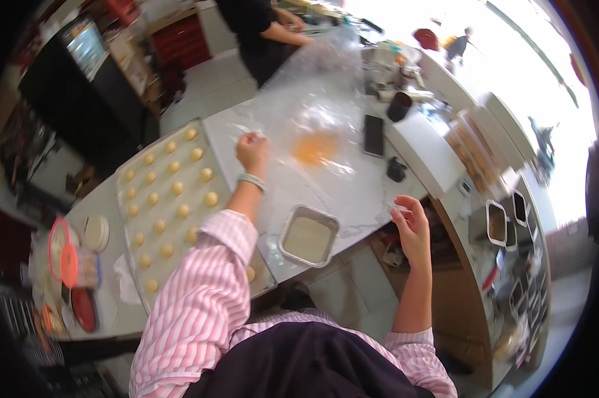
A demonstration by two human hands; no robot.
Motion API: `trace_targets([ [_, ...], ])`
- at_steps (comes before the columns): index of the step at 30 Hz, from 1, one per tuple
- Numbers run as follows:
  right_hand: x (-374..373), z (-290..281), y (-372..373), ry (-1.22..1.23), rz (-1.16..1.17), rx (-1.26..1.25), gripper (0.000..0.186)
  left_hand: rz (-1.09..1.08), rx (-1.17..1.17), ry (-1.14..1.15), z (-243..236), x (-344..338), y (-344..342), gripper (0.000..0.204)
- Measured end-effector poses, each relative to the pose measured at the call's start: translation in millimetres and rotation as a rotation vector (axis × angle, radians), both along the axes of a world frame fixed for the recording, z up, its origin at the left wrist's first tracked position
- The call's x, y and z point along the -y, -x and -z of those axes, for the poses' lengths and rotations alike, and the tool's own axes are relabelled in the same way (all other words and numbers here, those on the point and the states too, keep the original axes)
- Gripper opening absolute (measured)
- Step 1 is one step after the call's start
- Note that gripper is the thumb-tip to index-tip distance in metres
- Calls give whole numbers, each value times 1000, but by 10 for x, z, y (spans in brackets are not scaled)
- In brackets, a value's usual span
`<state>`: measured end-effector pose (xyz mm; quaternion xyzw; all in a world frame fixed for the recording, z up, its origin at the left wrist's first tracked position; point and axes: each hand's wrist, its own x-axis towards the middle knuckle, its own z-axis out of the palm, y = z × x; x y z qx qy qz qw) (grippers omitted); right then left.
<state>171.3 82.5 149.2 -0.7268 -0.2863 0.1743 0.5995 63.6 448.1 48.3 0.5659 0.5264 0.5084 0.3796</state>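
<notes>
My left hand (252,152) is closed on the edge of a large clear plastic sheet (319,86), which rises in a loose fold over the marble-patterned counter. Through the plastic an orange-yellow patch (316,147) shows; what it is I cannot make out. My right hand (412,229) hangs in the air past the counter's front edge, fingers curved and apart, with nothing in them. Between my hands, near that edge, stands a square pale container (310,236) with whitish contents. Left of my left forearm lies a baking tray (130,229) with rows of pale yellow dough balls (178,188).
A black phone (373,136) and a small black object (396,169) lie on the counter's right. Loaf tins (496,222) stand on the right-hand counter. Orange-rimmed tubs (69,263) sit far left. Another person (259,40) works beyond the counter, partly behind the plastic.
</notes>
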Motion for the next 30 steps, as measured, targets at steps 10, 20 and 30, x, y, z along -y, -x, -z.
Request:
trace_targets([
  [10, -883, 363, 634, 408, -956, 740, 19, 126, -331, 244, 219, 686, 295, 79],
  [20, -1106, 796, 769, 678, -947, 979, 8, 175, -162, 20, -208, 793, 926, 88],
  [30, -992, 73, 1234, 551, -685, 918, 22, 436, 1019, 729, -653, 1258, 2854, 37],
])
